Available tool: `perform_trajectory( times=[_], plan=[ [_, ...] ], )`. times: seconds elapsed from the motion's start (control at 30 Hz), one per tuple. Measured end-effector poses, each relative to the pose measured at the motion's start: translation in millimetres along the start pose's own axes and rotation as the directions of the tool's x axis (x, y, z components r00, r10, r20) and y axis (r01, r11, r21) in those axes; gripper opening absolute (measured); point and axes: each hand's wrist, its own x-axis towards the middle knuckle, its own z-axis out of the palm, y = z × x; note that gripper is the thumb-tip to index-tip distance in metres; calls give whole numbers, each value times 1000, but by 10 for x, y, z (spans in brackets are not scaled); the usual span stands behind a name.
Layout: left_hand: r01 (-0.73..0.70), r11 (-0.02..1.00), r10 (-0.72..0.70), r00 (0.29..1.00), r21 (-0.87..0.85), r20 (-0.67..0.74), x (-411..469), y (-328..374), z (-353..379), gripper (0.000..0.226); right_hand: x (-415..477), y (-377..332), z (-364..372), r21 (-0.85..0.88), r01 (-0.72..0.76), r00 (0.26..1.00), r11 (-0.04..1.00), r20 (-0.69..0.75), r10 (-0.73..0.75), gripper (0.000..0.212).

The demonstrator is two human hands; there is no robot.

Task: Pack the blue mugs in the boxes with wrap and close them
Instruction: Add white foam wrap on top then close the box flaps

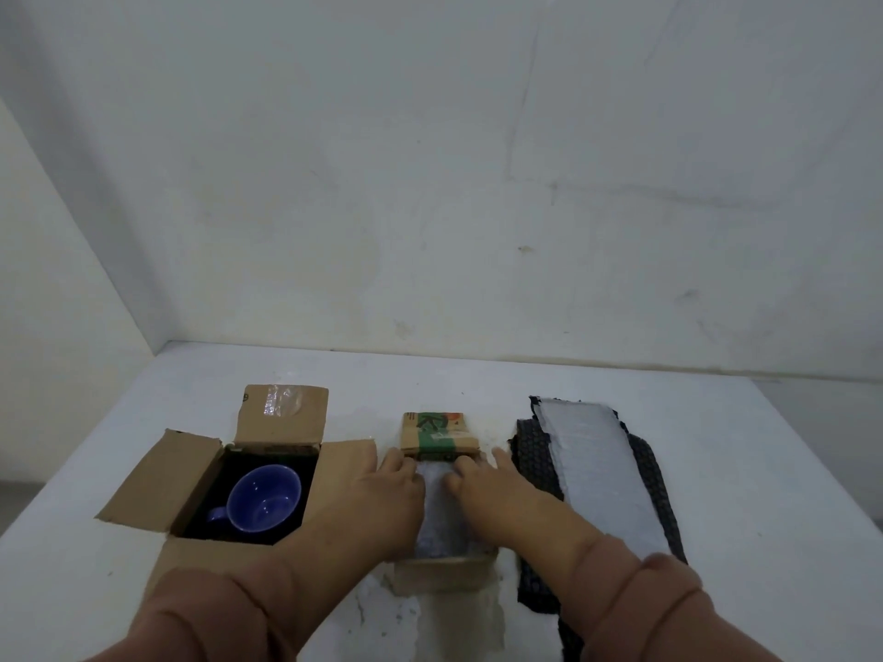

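Left hand (388, 489) and right hand (483, 487) are pressing grey bubble wrap (437, 520) into the small brown cardboard box (444, 573) on the white worktop (764, 470), grip unclear.

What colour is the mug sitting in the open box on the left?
Blue, inside and on its handle; the mug shows best in the head view.

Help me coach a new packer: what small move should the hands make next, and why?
Likely fold the far flap of the middle box down over the wrap. The left hand and right hand both press the wrap flat inside that box, so it looks seated, and the flap is not yet closed.
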Motion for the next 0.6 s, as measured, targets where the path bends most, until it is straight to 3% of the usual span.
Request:
perform_trajectory(
  times=[0.13, 0.3, 0.47, 0.6],
  plan=[
    [-13, 997, 13, 1000, 76, -3, -10, 46, -2, 53, -25, 31, -15, -24, 6, 1000, 1000, 20, -5, 69],
    [-66, 983, 50, 994, 172, 94, 16, 118, -63, 53, -8, -110, 53, -7, -44, 999, 999, -21, 44, 66],
    [8, 995, -16, 997, 102, 74, 3, 86, -125, 48, -44, -32, -12, -20, -36, 999, 999, 4, 36, 70],
    [43, 993, -52, 995, 106, 82, -6, 69, -163, 53, -19, -120, 3, -88, -111, 994, 990, -10, 110, 73]
  ],
)
